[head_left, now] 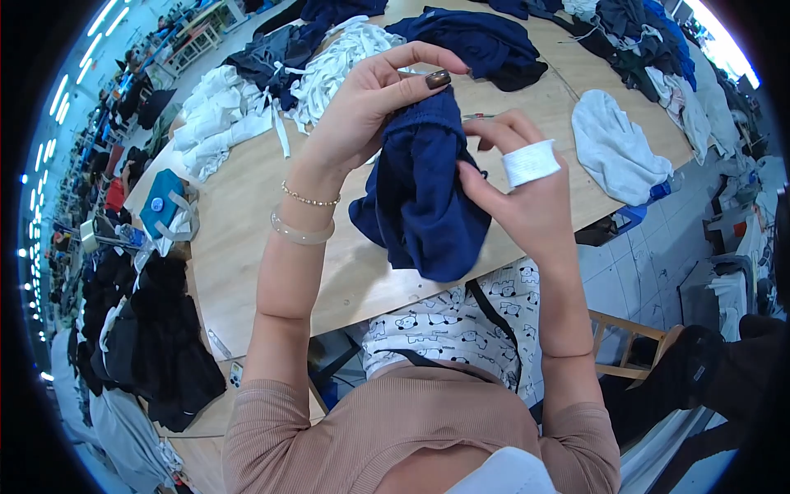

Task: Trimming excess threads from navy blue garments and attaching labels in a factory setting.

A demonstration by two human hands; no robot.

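A navy blue garment [428, 206] with a gathered, stitched band at its top hangs bunched between my two hands, above the near part of the wooden table. My left hand [374, 103] grips the top of the band, thumb in front; a bracelet and a bangle circle that wrist. On the garment's right side, my right hand [518, 177] pinches the cloth between thumb and fingers. White tape is wrapped around one finger of the right hand. Behind the right fingers, a small thin tool [480, 116] lies on the table, partly hidden.
A pile of white strips [350, 62] and folded white cloth [218, 115] lie at the far left. More navy cloth [477, 45] is heaped at the back. A light grey garment [617, 148] hangs near the right edge. Black garments [156, 337] are stacked at left, below a teal box [162, 202].
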